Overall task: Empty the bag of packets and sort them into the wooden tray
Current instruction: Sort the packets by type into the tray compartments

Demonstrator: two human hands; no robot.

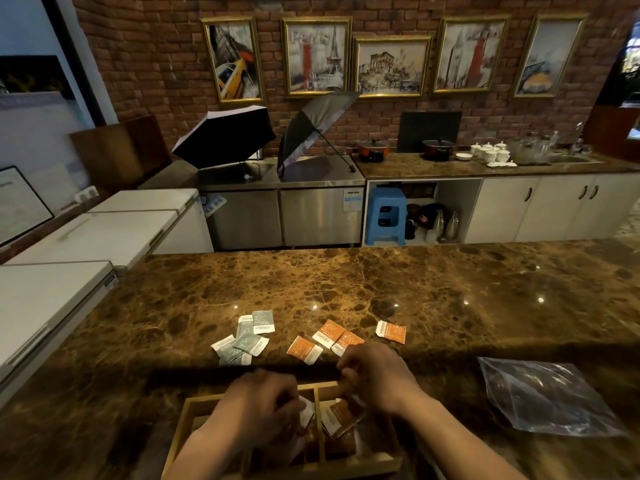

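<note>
two hands are putting packets into the light wooden tray with slots (194, 410).

the left hand (258, 398) is pinching a white packet (306, 412), the right hand (375, 372) an orange packet (341, 415). the clear plastic bag (543, 396) is lying flat. next, i think, grabbing the grey packets (244, 337) and orange packets (329, 337) on the brown marble counter (381, 282).

Both hands hover over the wooden tray (180, 429) at the near edge of the marble bench (381, 282). The left hand (258, 401) curls its fingers around a white-edged packet (306, 412) above the tray's divider. The right hand (375, 374), fingers bent, sits just above orange packets (341, 415) lying in the compartment below it. Beyond the left hand lie grey packets (247, 337); beyond the right, loose orange packets (327, 336). The clear plastic bag (550, 396) lies flat, well right of the right hand.
</note>
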